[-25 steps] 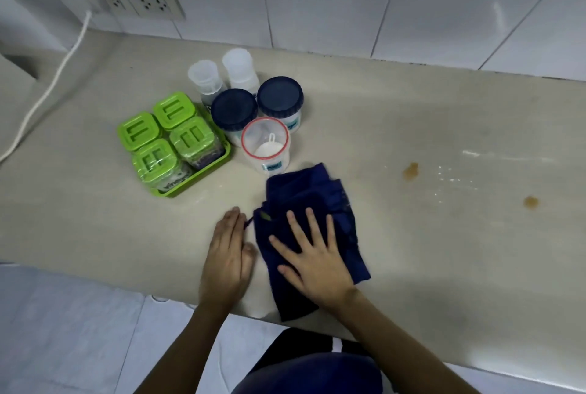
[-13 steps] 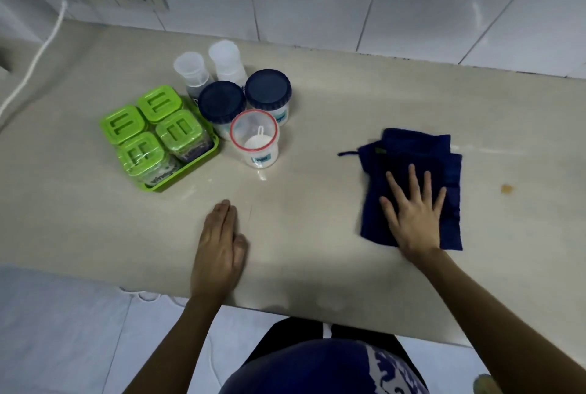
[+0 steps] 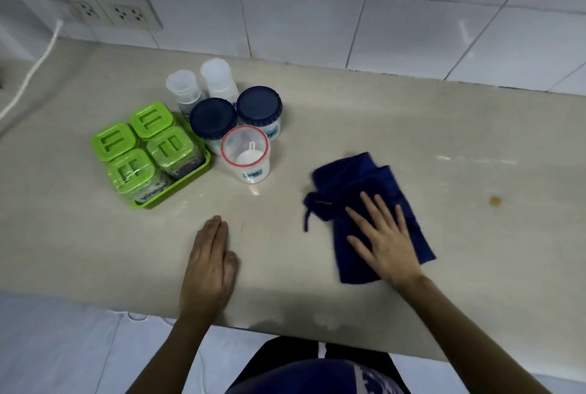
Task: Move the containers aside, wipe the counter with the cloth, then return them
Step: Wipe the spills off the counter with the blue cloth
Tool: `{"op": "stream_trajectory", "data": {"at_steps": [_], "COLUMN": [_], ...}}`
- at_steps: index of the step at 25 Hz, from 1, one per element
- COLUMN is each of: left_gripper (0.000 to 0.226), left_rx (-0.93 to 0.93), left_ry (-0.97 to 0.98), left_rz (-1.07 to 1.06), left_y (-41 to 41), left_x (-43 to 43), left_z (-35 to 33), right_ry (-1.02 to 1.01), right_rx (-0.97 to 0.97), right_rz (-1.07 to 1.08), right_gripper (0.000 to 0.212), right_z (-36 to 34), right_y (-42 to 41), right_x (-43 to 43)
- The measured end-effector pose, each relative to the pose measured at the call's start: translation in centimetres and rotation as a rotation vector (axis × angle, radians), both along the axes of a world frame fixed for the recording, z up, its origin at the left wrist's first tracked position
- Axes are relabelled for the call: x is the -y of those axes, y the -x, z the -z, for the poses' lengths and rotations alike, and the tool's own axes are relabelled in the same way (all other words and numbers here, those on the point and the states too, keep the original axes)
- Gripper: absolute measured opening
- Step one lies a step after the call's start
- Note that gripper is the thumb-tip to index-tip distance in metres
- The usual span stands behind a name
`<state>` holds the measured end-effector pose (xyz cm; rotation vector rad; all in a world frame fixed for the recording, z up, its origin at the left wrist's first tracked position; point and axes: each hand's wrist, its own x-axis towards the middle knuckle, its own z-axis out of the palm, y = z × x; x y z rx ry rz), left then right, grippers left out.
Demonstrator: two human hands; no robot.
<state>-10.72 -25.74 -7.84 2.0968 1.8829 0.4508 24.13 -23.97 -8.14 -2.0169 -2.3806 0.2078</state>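
The dark blue cloth (image 3: 358,184) lies bunched on the counter (image 3: 444,127), right of centre and well apart from the containers. Its long axis runs from the far left, where it is crumpled and trails a thin loop, toward the near right corner by the wrist. The right hand (image 3: 385,236) presses flat on its near half, fingers spread and nothing gripped, likely so the palm can push the whole cloth across the surface. A brown spot (image 3: 494,201) sits further right, apparently not yet wiped. The left hand (image 3: 209,266) rests flat on the bare counter, fingers together and empty, probably as a brace. The green tray (image 3: 177,186) of four lidded tubs and the jars (image 3: 236,117) stand clustered at the back left, seemingly cleared from the wiping area.
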Motion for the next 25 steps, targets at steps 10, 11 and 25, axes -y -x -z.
{"op": "stream_trajectory", "data": {"at_steps": [10, 11, 25], "left_gripper": [0.054, 0.054, 0.054], "left_rx": [-0.021, -0.025, 0.001], "left_ry": [0.009, 0.011, 0.000], "left_rz": [0.002, 0.002, 0.002], "left_y": [0.0, 0.1, 0.2], "left_x": [-0.1, 0.0, 0.0], "left_z": [0.1, 0.1, 0.3], "right_ry": [0.025, 0.024, 0.055], "right_rx": [-0.007, -0.007, -0.014], "right_rz": [0.237, 0.104, 0.480], "right_gripper": [0.055, 0.055, 0.064], "right_z": [-0.1, 0.0, -0.4], "right_y": [11.9, 13.4, 2.4], "right_x": [-1.0, 0.2, 0.0]}}
